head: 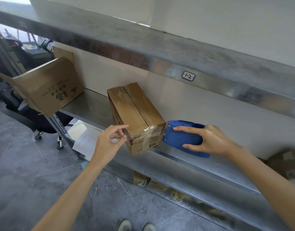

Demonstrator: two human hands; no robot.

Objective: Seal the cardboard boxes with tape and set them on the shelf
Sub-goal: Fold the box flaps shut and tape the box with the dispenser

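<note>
Head view shows the right hand [210, 140] gripping a blue tape dispenser [180, 135] against the taped box [136, 110] on the shelf [93, 105], while the left hand [108, 142] hovers open-fingered beside it.

light: bright, soft, even | glare: sheen on shelf [160, 65] | blur: right edge | distortion: wide-angle bowing

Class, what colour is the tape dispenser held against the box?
Blue: the tape dispenser shows best in the head view.
</note>
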